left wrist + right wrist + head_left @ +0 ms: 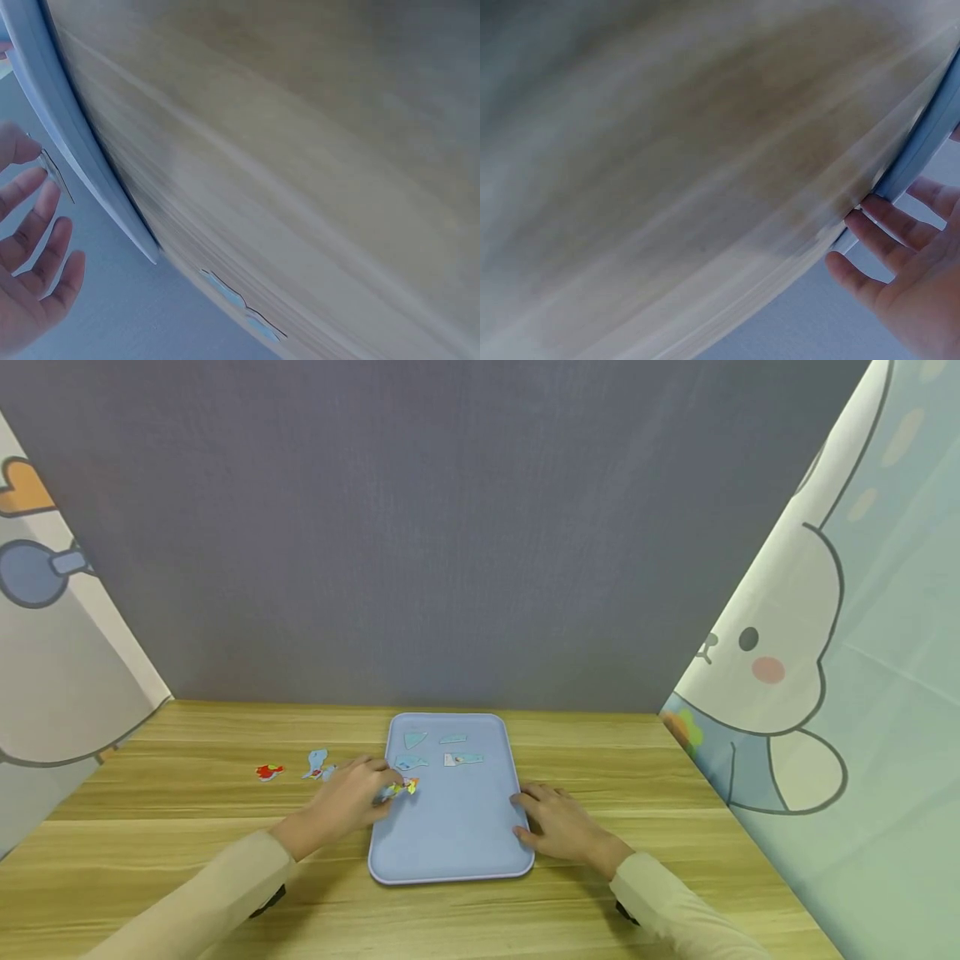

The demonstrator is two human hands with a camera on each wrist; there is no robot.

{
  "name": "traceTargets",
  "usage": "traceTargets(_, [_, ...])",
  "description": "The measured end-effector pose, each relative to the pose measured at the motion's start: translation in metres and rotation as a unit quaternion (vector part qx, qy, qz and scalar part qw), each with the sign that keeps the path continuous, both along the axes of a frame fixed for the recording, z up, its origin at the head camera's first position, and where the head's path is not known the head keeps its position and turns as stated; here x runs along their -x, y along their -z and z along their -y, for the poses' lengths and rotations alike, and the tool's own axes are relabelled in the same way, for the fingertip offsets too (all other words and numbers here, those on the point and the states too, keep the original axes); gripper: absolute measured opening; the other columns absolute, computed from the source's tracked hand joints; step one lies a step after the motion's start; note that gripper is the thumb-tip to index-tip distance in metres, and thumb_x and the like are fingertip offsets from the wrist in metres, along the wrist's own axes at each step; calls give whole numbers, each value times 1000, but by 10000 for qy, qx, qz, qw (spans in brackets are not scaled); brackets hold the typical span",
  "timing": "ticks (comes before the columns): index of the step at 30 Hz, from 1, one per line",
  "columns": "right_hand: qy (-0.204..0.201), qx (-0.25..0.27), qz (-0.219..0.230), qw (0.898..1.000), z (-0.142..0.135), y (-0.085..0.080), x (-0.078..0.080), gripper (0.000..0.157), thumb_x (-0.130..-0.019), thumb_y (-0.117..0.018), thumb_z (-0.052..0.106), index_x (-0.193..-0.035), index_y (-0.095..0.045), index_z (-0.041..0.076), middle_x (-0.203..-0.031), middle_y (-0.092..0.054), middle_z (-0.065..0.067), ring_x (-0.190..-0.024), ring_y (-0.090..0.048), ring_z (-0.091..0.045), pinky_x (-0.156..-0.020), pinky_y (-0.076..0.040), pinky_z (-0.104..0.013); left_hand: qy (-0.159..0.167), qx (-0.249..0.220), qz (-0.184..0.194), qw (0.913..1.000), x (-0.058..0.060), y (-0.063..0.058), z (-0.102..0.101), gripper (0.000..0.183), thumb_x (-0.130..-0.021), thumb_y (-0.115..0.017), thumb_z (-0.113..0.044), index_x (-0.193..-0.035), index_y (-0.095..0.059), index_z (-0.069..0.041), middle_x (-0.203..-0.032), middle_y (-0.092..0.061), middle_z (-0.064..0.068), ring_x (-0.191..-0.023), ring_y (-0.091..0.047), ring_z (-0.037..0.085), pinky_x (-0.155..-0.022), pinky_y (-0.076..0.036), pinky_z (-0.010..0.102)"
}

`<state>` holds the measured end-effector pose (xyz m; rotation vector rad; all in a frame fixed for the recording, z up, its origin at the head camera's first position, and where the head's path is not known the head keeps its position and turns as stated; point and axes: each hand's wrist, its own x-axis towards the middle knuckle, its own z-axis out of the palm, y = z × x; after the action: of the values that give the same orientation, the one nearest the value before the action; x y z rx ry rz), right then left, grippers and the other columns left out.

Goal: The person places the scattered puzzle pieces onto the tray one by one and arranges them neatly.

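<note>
My left hand (351,792) is over the left rim of a light blue tray (457,852). Between thumb and index finger it pinches a thin, flat puzzle piece (409,786), coloured yellow and blue; the left wrist view shows this piece (54,171) edge-on. Several pale blue pieces lie inside the tray's upper half, among them an oblong one (463,760) and a triangular one (414,740). At the tray's right rim, my right hand (558,822) touches the edge with its fingers extended. The right wrist view shows those fingers (889,225) against the rim.
On the wooden table (600,910), left of the tray, lie a red piece (268,772) and a light blue piece (317,763). Another piece (329,772) is partly covered by my left hand. A grey panel (420,527) rises behind the table, with printed cloth (885,735) at the right.
</note>
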<state>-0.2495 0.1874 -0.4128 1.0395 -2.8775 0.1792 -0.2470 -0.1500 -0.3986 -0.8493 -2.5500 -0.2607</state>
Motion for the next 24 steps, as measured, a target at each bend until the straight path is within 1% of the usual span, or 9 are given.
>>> traceTargets(4, [-1, 29, 46, 10000, 0, -1, 0, 46, -88, -55, 37, -124, -54, 9, -129, -50, -12, -119, -48, -31, -94, -40, -56, 109, 54, 45, 9999, 7, 0, -5, 24, -66, -74, -14, -89, -71, -16, -85, -65, -3, -76, -54, 16, -62, -48, 27])
traceTargets(6, [-2, 18, 41, 10000, 0, -1, 0, 46, -88, -55, 38, -124, -54, 9, -129, -50, -13, -119, -48, -31, -94, -40, -56, 139, 50, 133, 9998, 10, 0, -6, 23, -67, -73, -13, -90, -71, -15, -85, -65, -3, -75, -53, 15, -62, -47, 26])
traceTargets(8, [-3, -10, 17, 10000, 0, 0, 0, 46, -88, -55, 38, -124, -54, 9, -130, -50, -12, -119, -47, -31, -94, -41, -55, 136, 38, 259, 9996, 13, 0, -8, 23, -67, -73, -14, -90, -71, -15, -85, -65, -3, -74, -51, 13, -62, -45, 25])
traceTargets(12, [-6, -4, 0, 10000, -1, 0, 1, 46, -87, -55, 38, -124, -54, 9, -129, -50, -12, -119, -47, -31, -93, -41, -55, 126, 4, 506, 9986, 17, 1, -12, 23, -69, -73, -14, -92, -71, -14, -87, -66, -3, -75, -51, 12, -63, -46, 25])
traceTargets(19, [-34, 42, 28, 10000, 0, 0, 1, 46, -87, -56, 37, -123, -55, 9, -128, -51, -12, -119, -48, -31, -93, -41, -55, 82, 110, 664, 9977, 22, 3, -13, 23, -69, -73, -16, -92, -71, -14, -88, -67, -1, -74, -52, 13, -63, -48, 28])
traceTargets(24, [-45, 25, -11, 10000, 0, 0, 1, 46, -87, -56, 37, -123, -55, 8, -128, -51, -13, -119, -48, -31, -93, -41, -55, 83, 173, 809, 9965, 26, 6, -12, 24, -67, -73, -15, -91, -71, -15, -87, -66, -3, -70, -47, 10, -61, -43, 25])
